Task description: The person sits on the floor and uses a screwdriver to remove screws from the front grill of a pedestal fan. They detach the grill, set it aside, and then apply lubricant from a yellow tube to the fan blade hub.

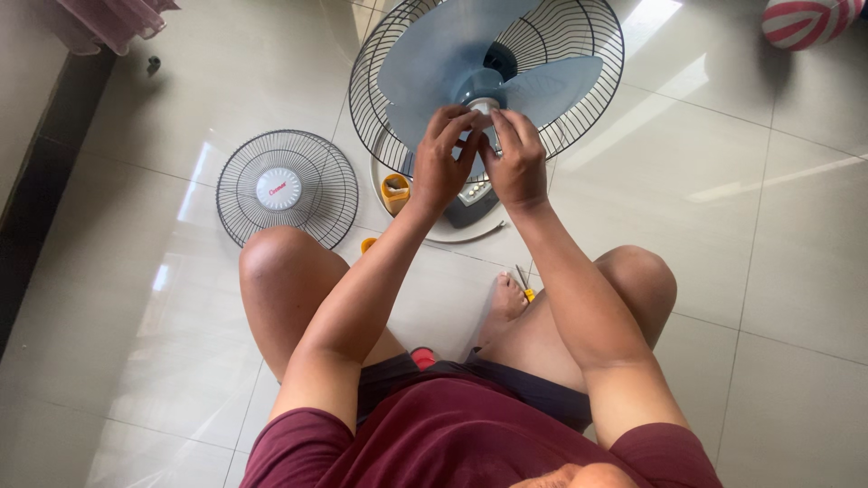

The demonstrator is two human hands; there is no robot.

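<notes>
Pinching round blade hub (485, 107): left hand (440, 163), right hand (517, 163) curled shut | smooth pale-blue plastic blades (452, 54) | wire grille (287, 185)

1. I see one label: a round white badge (278, 188) at the centre of the detached fan grille (312, 163), which lies flat on the floor (136, 298) to the left of my left knee. It carries a small red mark, which I leave unread.
2. I can make out no packages, signs or screens anywhere else in my view.
</notes>
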